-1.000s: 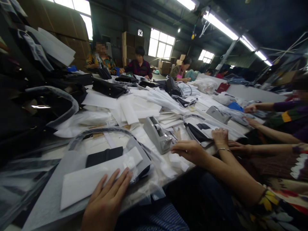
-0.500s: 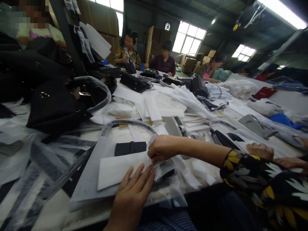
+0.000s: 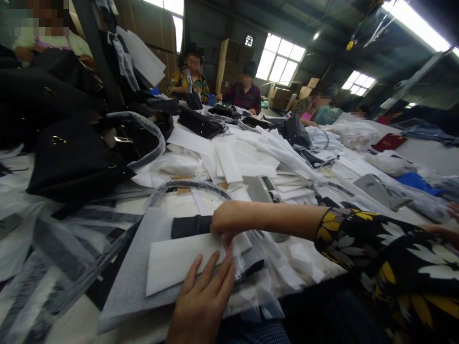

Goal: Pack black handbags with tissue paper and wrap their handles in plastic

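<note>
My left hand [image 3: 205, 298] lies with fingers stretched over a folded white foam sheet [image 3: 172, 263]. My right hand [image 3: 225, 220], reaching in from the right in a floral sleeve, has its fingers closed just above the left fingertips. What it pinches is hidden; clear plastic film [image 3: 239, 260] shows beside it. Under the foam sheet is a grey-white wrapped flat piece [image 3: 124, 286], apparently a bag. A dark strap piece [image 3: 186, 227] with a band across it lies beyond the foam, partly covered by the right hand. Past it arches a plastic-wrapped handle [image 3: 190, 183].
Black handbags [image 3: 71, 162] are heaped at the left. White sheets [image 3: 247, 162] cover the table's middle. A grey tape dispenser-like object [image 3: 261, 190] stands beyond my right wrist. Wrapped straps [image 3: 86, 258] lie at the left front. Several people work across the table.
My right hand has shifted slightly left, covering more of the dark strap piece. The foam sheet and wrapped piece sit slightly lower in view. A neighbour's hand at the right is now hidden behind my arm.
</note>
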{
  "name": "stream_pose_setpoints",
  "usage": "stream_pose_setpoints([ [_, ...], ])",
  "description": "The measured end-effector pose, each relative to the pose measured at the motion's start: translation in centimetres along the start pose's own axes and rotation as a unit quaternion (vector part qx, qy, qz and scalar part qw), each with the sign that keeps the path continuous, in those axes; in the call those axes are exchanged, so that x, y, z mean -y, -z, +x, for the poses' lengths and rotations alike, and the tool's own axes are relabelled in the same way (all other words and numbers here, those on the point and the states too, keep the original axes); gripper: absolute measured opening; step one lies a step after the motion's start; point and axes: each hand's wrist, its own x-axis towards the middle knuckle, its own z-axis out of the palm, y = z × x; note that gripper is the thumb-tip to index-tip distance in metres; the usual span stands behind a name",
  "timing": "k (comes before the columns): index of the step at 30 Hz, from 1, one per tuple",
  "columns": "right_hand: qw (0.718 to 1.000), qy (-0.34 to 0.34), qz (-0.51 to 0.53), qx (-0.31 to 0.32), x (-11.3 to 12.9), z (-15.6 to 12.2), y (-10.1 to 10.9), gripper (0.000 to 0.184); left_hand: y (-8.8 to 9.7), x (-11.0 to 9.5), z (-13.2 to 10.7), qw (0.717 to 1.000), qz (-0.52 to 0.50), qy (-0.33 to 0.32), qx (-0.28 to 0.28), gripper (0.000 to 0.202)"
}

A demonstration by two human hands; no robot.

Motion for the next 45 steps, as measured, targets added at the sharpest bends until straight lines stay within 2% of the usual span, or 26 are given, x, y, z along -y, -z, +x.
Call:
stream_pose_setpoints([
  [5,0.997,0.009,0.060,-0.058,-2.2,0.2,-0.8,0.045,-0.5,0.0,0.1,0.999,-0.001,0.001,-0.044,0.044],
  [10,0.983,-0.002,0.148,-0.112,-5.1,1.2,-2.3,0.052,-0.2,0.0,0.0,1.000,0.005,-0.008,-0.017,0.041],
  [14,0.954,-0.035,0.282,-0.097,-7.4,2.2,-4.1,0.055,-0.2,0.2,-0.2,0.999,0.016,-0.022,-0.018,0.039],
  [16,0.934,-0.050,0.345,-0.080,-8.3,2.3,-4.6,0.049,-0.2,0.4,-0.2,0.999,0.018,-0.028,-0.017,0.039],
  [19,0.918,-0.081,0.380,-0.079,-8.7,1.4,-4.5,0.038,-0.3,0.4,-0.2,0.999,0.020,-0.026,-0.018,0.040],
  [21,0.911,-0.110,0.382,-0.105,-8.0,0.4,-4.1,0.039,-0.4,0.4,-0.2,0.999,0.023,-0.026,-0.023,0.040],
  [23,0.903,-0.132,0.392,-0.117,-6.6,-0.7,-3.9,0.053,-0.4,0.3,-0.3,0.999,0.025,-0.026,-0.024,0.040],
  [26,0.899,-0.156,0.399,-0.088,-4.3,-1.4,-4.1,0.081,-0.4,0.3,-0.5,0.999,0.039,-0.025,-0.007,0.041],
  [27,0.896,-0.167,0.405,-0.075,-3.8,-1.4,-4.2,0.085,-0.3,0.3,-0.5,0.998,0.048,-0.027,0.002,0.043],
  [33,0.873,-0.190,0.443,-0.070,-4.2,0.2,-4.6,0.061,0.0,0.7,-0.6,0.992,0.095,-0.055,0.054,0.047],
  [37,0.874,-0.208,0.416,-0.137,-3.4,-0.8,-4.0,0.041,0.3,0.8,-0.5,0.994,0.086,-0.037,0.064,0.044],
  [39,0.869,-0.239,0.383,-0.202,-1.5,-2.0,-3.9,0.036,0.5,0.7,-0.3,0.994,0.079,-0.045,0.066,0.043],
  [41,0.860,-0.257,0.353,-0.264,1.5,-3.4,-4.2,0.035,0.7,0.5,-0.1,0.994,0.074,-0.052,0.060,0.041],
  [45,0.868,-0.200,0.277,-0.360,8.4,-5.2,-6.7,0.036,0.7,0.2,0.4,0.997,0.062,-0.050,0.016,0.033],
])
